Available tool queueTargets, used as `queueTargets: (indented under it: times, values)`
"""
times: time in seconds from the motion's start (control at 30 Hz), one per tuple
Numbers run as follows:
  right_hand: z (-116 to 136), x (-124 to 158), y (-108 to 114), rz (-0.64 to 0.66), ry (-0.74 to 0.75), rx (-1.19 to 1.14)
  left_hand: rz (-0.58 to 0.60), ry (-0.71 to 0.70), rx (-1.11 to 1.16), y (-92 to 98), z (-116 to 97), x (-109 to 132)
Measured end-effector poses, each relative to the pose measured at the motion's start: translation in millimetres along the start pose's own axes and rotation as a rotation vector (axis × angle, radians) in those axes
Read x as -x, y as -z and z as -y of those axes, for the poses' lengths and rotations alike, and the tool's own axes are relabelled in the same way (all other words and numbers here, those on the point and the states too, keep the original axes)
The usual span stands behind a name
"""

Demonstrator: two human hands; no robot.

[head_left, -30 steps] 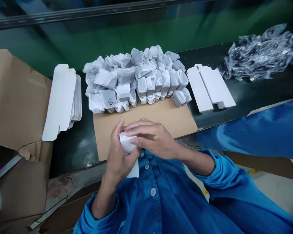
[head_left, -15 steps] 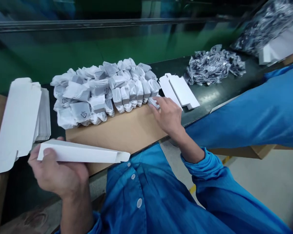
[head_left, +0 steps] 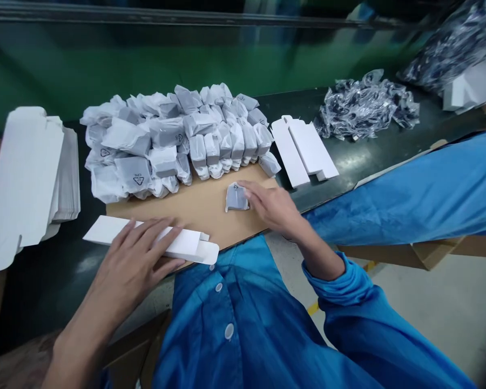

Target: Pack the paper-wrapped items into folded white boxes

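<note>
My left hand [head_left: 135,258] lies flat, fingers spread, on a long white carton [head_left: 186,246] that rests on the near edge of a brown cardboard sheet [head_left: 202,208]. My right hand [head_left: 273,208] has its fingertips on a small grey-white wrapped packet [head_left: 235,197] lying alone on the cardboard. A big pile of the same wrapped packets [head_left: 174,138] sits at the far end of the cardboard.
A stack of flat white cartons [head_left: 24,178] lies at the left. Two more flat cartons [head_left: 303,151] lie right of the pile. Clear bags of dark parts [head_left: 364,105] sit further right. Another person's blue sleeve [head_left: 421,189] crosses the right side.
My left hand has laid the white carton down on the cardboard and now presses it flat. My right hand has pulled one packet from the pile toward me.
</note>
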State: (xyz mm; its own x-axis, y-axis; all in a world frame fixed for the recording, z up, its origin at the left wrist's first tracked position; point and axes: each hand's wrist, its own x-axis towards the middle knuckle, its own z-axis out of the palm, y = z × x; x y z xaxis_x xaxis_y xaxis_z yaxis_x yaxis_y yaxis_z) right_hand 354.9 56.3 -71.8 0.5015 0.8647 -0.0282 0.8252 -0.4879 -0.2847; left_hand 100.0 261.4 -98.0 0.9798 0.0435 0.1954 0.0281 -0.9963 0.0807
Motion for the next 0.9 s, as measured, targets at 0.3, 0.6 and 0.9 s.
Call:
queueTargets:
  times: [0.3,0.6,0.9]
  values:
    - [-8.7,-24.0,7.2,0.108,0.370,0.151,-0.078,0.055,-0.199,-2.0,-4.9,-14.5]
    - [13.6,8.0,-6.9,-0.009,0.251,-0.280,-0.011,-0.027,-0.018,-3.2,-19.9,-21.0]
    - [54.4,2.0,-33.3,0.093,0.448,-0.209,-0.019,-0.139,0.079,-2.8,-15.5,-13.1]
